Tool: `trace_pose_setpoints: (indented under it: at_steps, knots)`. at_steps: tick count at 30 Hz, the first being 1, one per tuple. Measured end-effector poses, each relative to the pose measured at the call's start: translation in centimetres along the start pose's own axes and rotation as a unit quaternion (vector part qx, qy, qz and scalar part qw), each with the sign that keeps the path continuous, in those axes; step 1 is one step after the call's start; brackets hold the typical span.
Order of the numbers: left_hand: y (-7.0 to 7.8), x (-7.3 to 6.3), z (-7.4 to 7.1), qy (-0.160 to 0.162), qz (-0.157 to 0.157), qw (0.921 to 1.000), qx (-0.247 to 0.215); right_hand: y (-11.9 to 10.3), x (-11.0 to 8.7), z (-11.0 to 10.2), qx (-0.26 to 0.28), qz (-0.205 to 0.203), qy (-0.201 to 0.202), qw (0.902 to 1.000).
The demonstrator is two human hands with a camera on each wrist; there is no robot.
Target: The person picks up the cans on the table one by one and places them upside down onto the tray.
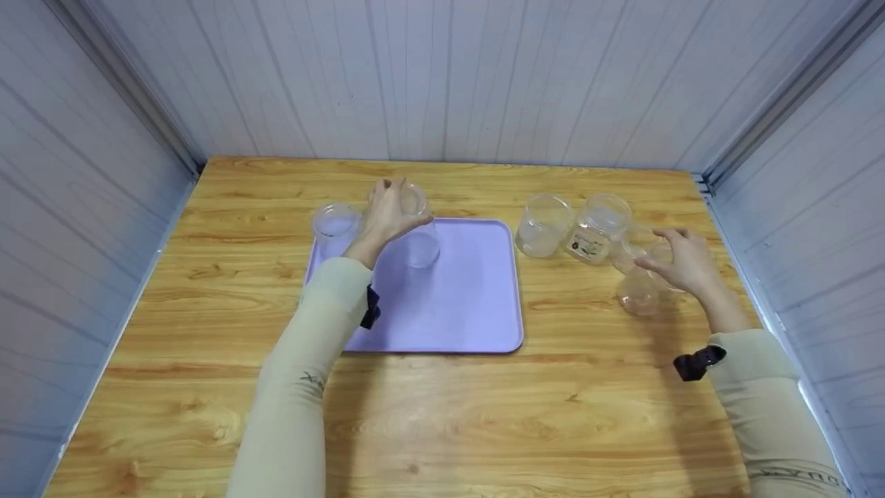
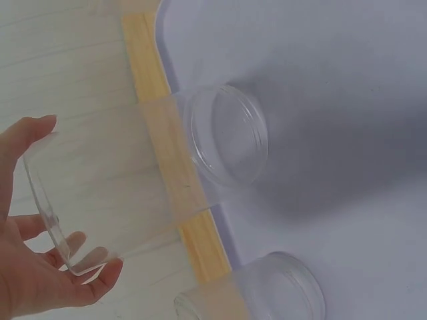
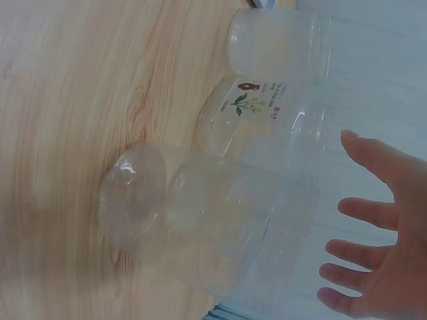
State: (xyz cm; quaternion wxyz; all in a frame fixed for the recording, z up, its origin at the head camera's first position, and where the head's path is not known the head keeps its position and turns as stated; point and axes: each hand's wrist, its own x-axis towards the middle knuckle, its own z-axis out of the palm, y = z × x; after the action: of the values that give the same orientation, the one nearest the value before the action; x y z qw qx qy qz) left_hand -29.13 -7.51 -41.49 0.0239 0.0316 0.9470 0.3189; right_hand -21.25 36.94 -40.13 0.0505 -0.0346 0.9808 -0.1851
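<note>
Across the near tabletop point(image 1: 484, 429) lay one purple tray point(image 1: 456, 304). To its right, the right hand point(image 1: 684, 263) had its fingers spread and gripped nothing, close beside the nearest plain jar point(image 1: 639, 292); a careless sweep could have knocked that jar into its crowded neighbour point(image 1: 626, 257). Farther off, the left hand point(image 1: 386, 216) grasped the rim of a tall clear jar point(image 1: 422, 245), thumb on one side, fingers opposite. Its base was over the tray's rear left part, though whether they touched I could not tell. Slick plastic-looking walls might have let it slip, or a leftward drift might have struck the corner jar point(image 1: 335, 232). Counted, there were six jars: two at the tray and four to the right, among these one labelled jar point(image 1: 588, 243).
</note>
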Motion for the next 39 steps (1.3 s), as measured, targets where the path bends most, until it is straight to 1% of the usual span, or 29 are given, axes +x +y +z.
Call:
trace_pose_setpoints:
  at_steps: [8, 11, 17, 24, 26, 30, 39]
  knots:
    - [0.5, 0.4, 0.1, -0.011, -0.002, 0.9989, 0.046, 1.0, 0.1, -0.1, -0.008, 0.036, -0.041, 0.9985]
    - [0.6, 0.6, 0.1, -0.015, -0.004, 0.998, 0.062, 1.3, 0.2, -0.2, -0.008, 0.038, -0.059, 0.9975]
    - [0.8, 1.0, 0.2, -0.027, 0.006, 0.9954, 0.092, 1.8, 0.4, -0.4, 0.006, 0.037, -0.09, 0.9952]
    - [1.1, 1.1, 0.4, -0.039, 0.009, 0.9958, 0.083, 2.3, 0.5, -0.4, 0.007, 0.035, -0.117, 0.9925]
    - [1.2, 1.1, 0.3, -0.043, 0.01, 0.9952, 0.087, 2.4, 0.6, -0.4, 0.01, 0.038, -0.124, 0.9915]
    - [1.3, 1.1, 0.3, -0.05, 0.013, 0.9937, 0.099, 2.5, 0.6, -0.3, 0.01, 0.036, -0.129, 0.9909]
    - [1.4, 1.1, 0.1, -0.065, 0.013, 0.9925, 0.103, 2.5, 0.7, -0.5, 0.001, 0.025, -0.12, 0.9925]
